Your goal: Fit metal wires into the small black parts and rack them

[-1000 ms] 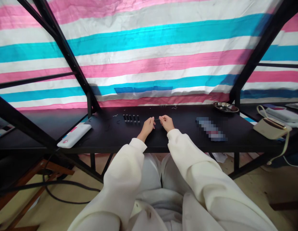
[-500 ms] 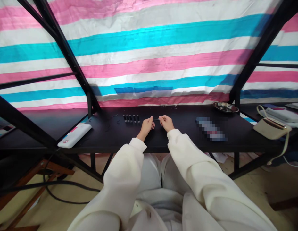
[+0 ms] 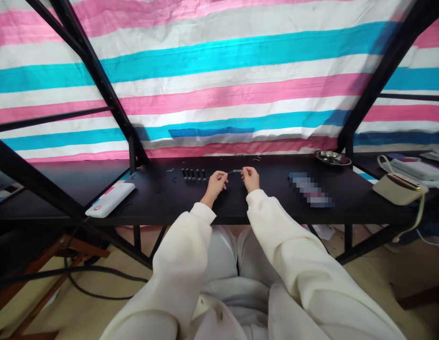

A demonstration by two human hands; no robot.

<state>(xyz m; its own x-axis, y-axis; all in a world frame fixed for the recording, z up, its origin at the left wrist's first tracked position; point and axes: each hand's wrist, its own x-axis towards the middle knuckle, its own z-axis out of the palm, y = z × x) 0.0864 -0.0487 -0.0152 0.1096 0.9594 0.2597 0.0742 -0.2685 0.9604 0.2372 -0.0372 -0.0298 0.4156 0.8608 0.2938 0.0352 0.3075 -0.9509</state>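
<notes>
A thin dark rod [image 3: 235, 171] with a paler metallic section lies between my hands, just above the black tabletop [image 3: 276, 208]. My left hand [image 3: 215, 185] pinches its left end, and my right hand [image 3: 250, 179] pinches its right end. To the left of my hands, a row of several small black upright pieces [image 3: 193, 174] stands on the table. Their lower parts are too small to make out.
A steel dish [image 3: 333, 158] sits at the far right of the table, beyond a pixelated object [image 3: 309, 189]. A white box [image 3: 109, 199] lies at the left edge. Black frame bars rise on both sides, and a cream bag [image 3: 400, 189] rests on the right.
My right hand has moved right and slightly farther away, widening the gap between my hands. More of the rod's paler section now shows.
</notes>
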